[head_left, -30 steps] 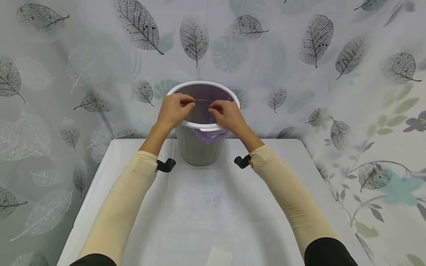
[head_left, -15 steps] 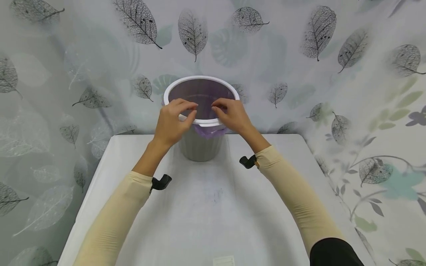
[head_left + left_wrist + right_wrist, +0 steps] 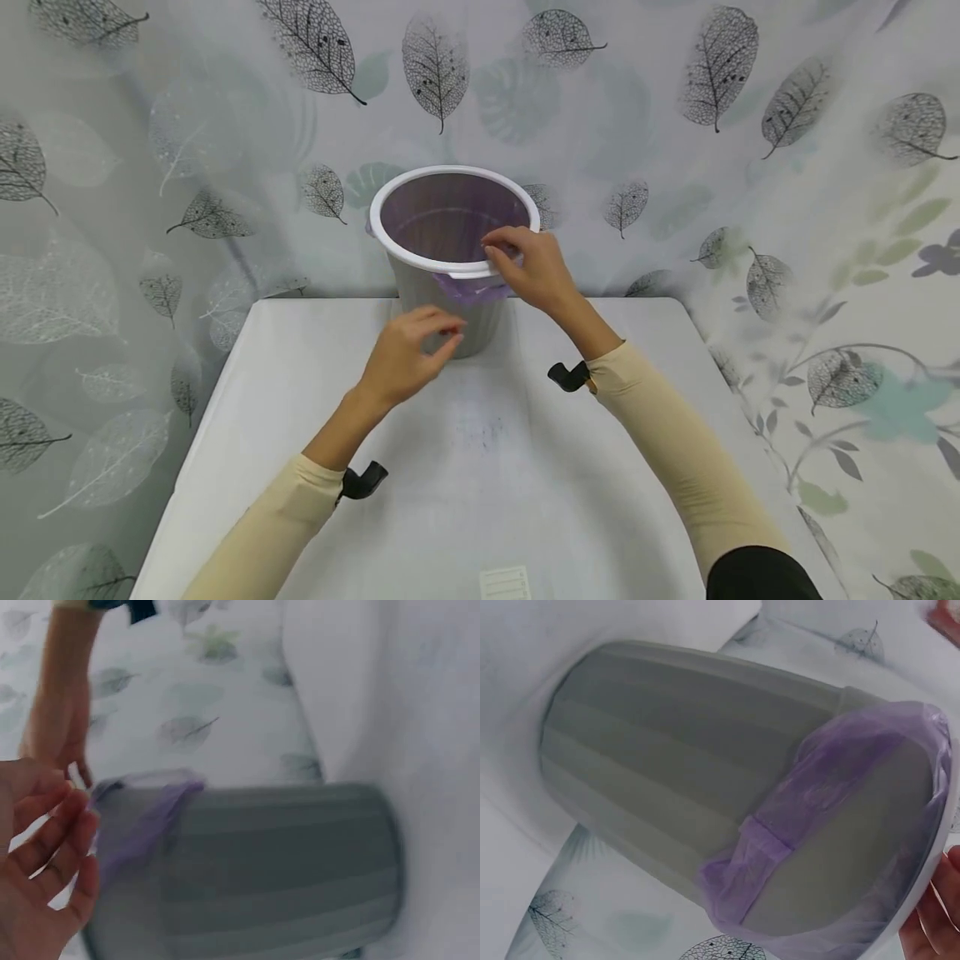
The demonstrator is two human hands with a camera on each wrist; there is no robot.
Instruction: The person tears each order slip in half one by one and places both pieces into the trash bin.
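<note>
A grey trash can [image 3: 483,321] with a white rim ring [image 3: 396,243] stands upright at the table's far side. Its purple liner bag [image 3: 472,292] is folded over the rim and hangs outside at the front; the right wrist view shows this bag fold [image 3: 817,787] closely. My left hand [image 3: 412,354] hovers in front of the can, thumb and fingers loosely bent with nothing between them. Over the near right rim is my right hand [image 3: 534,267], fingers relaxed and fingertips above the opening. In the right wrist view its fingers [image 3: 934,915] show beyond the rim.
The can stands on a white-covered table [image 3: 487,483] near a leaf-patterned curtain [image 3: 600,100]. A small pale label [image 3: 504,583] lies at the near edge. Black wrist cameras [image 3: 363,481] stick out from both cream sleeves [image 3: 675,442].
My left hand has left the rim, moving down and toward me. The right hand has shifted slightly right along the rim. The trash can keeps its place.
</note>
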